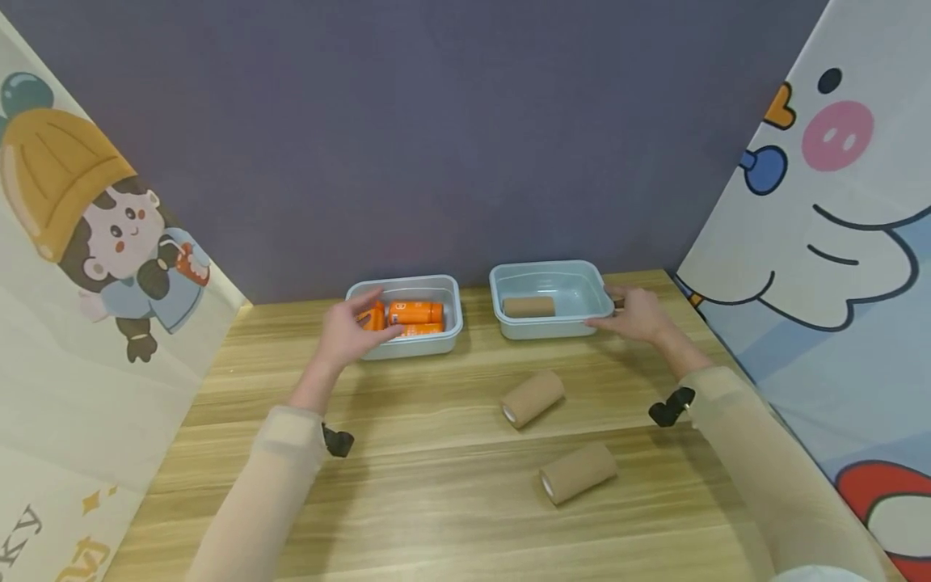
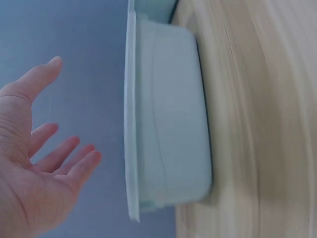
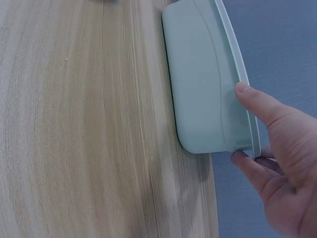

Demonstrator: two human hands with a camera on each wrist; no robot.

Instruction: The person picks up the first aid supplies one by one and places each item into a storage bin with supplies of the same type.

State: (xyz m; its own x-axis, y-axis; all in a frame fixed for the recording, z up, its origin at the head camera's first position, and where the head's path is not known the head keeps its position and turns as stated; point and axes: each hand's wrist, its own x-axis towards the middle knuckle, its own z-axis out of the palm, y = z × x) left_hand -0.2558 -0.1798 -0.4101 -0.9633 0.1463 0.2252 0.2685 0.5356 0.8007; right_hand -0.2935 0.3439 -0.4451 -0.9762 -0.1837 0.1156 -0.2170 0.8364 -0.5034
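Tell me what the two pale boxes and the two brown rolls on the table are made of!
The left box and right box look like smooth plastic: thin moulded rims, with a soft shine inside the right one. The near roll and far roll may be matte cardboard or paper: tan, no gloss.

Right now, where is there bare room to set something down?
The widest bare patch of table lies between the left sleeve and the two loose rolls. The right tray has room right of its single roll. Crowded: the left tray, with orange items and the left hand above.
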